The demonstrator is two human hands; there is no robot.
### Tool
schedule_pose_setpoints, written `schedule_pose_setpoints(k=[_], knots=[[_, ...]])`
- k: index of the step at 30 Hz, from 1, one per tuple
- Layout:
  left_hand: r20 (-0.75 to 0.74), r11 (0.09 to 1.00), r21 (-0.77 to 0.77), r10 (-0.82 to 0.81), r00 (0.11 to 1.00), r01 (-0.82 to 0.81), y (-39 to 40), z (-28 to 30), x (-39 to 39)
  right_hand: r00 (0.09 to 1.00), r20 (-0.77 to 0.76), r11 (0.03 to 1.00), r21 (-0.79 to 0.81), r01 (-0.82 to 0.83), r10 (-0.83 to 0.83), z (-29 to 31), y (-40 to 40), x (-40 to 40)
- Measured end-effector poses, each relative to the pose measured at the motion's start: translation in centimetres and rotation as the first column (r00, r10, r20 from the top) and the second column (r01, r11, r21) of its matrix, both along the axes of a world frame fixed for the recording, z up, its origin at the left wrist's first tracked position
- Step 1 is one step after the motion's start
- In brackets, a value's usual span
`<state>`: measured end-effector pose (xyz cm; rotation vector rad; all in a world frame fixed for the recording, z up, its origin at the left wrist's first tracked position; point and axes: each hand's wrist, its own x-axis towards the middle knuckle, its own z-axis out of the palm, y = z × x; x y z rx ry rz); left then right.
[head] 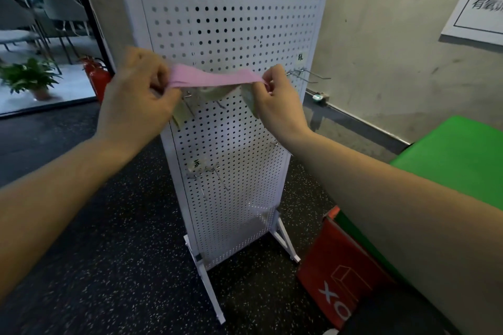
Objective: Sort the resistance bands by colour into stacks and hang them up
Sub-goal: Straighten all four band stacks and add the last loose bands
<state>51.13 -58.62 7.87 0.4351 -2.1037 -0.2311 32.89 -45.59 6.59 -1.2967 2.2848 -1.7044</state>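
A pink resistance band [215, 77] is stretched flat between my two hands in front of a white pegboard stand [231, 22]. My left hand [136, 95] pinches its left end and my right hand [277, 100] pinches its right end. Pale greenish bands [215, 92] hang beneath the pink one, partly hidden by my hands, and I cannot tell whether they rest on a hook. Bare metal hooks [307, 73] stick out at the board's right, just past my right hand, under a small handwritten label [300, 56]. Lower hooks [215, 174] with another label sit at the board's lower left.
A green block [457, 160] with a red side [340, 266] stands at the right. A red fire extinguisher [98, 76] and a potted plant [30, 76] are at the left by a glass door. The floor is dark speckled rubber; a wall runs behind.
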Motion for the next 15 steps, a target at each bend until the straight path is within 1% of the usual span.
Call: schedule_pose_setpoints(k=[4, 6, 8, 10, 13, 15], knots=[[0.045, 0.990, -0.130, -0.047, 0.998, 0.053, 0.8, 3.1, -0.5, 0.999, -0.028, 0.998, -0.041, 0.039, -0.040, 1.4, 2.6, -0.6], [0.063, 0.975, -0.206, -0.070, 0.996, 0.082, 1.9, 4.2, -1.4, 0.999, 0.001, 0.995, -0.089, 0.033, -0.033, 1.8, 4.7, -0.9], [0.071, 0.959, -0.250, -0.117, 0.991, 0.131, 3.4, 4.8, -2.9, 0.998, 0.002, 0.993, -0.096, 0.061, -0.061, 1.6, 6.8, -1.8], [0.082, 0.947, -0.253, -0.185, 0.979, 0.200, 5.2, 4.9, -4.8, 0.991, 0.004, 0.986, -0.100, 0.136, -0.136, 1.4, 9.1, -2.9], [0.094, 0.915, -0.257, -0.297, 0.950, 0.311, 8.1, 5.1, -7.7, 0.977, 0.046, 0.966, -0.146, 0.214, -0.210, 1.3, 12.8, -4.5], [0.117, 0.907, -0.217, -0.344, 0.932, 0.362, 10.5, 5.1, -9.4, 0.957, 0.039, 0.948, -0.131, 0.289, -0.287, 1.4, 15.7, -5.2]])
